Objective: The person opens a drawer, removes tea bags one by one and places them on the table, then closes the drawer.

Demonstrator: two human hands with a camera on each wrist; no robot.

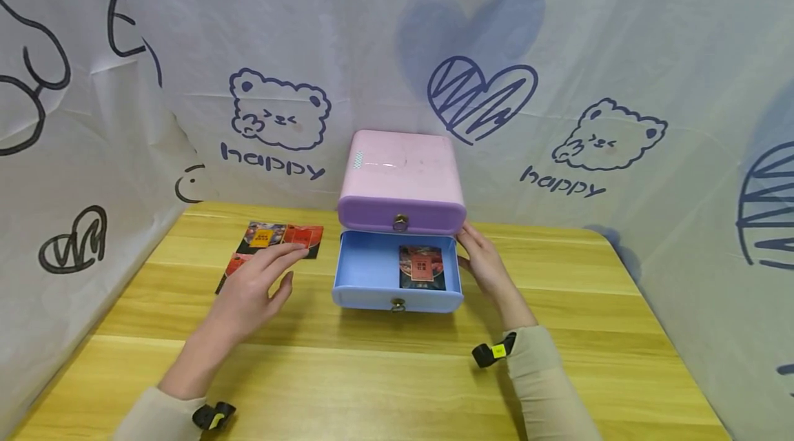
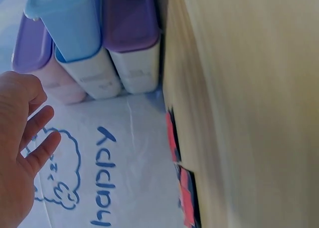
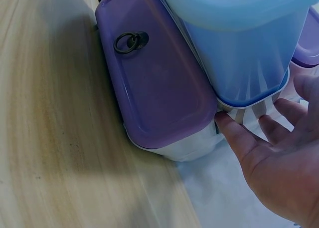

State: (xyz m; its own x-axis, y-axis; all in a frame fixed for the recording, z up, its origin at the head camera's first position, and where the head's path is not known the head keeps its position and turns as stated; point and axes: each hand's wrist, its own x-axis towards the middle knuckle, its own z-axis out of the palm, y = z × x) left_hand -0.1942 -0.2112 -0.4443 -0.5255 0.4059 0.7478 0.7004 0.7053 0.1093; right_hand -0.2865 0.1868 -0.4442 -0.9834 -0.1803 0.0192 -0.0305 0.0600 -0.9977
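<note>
A small drawer cabinet [image 1: 403,169] with a pink top stands at the back of the table. Its blue drawer [image 1: 366,265] is pulled out, and a dark packet with a red label [image 1: 422,267] lies in its right part. My right hand [image 1: 490,269] rests at the cabinet's right side, its fingertips against the wall beside the blue drawer [image 3: 244,63]. To the left, my left hand [image 1: 248,296] hovers with loosely bent fingers, holding nothing. Its fingertips overlap several flat packets [image 1: 263,237] on the table, with red and yellow labels; the hand partly hides them.
Under the blue drawer, a shut purple drawer [image 3: 154,73] with a ring pull shows in the right wrist view. Another purple drawer [image 1: 372,213] is shut above it. A white printed sheet [image 1: 384,48] hangs behind the wooden table [image 1: 372,386] and along its left side.
</note>
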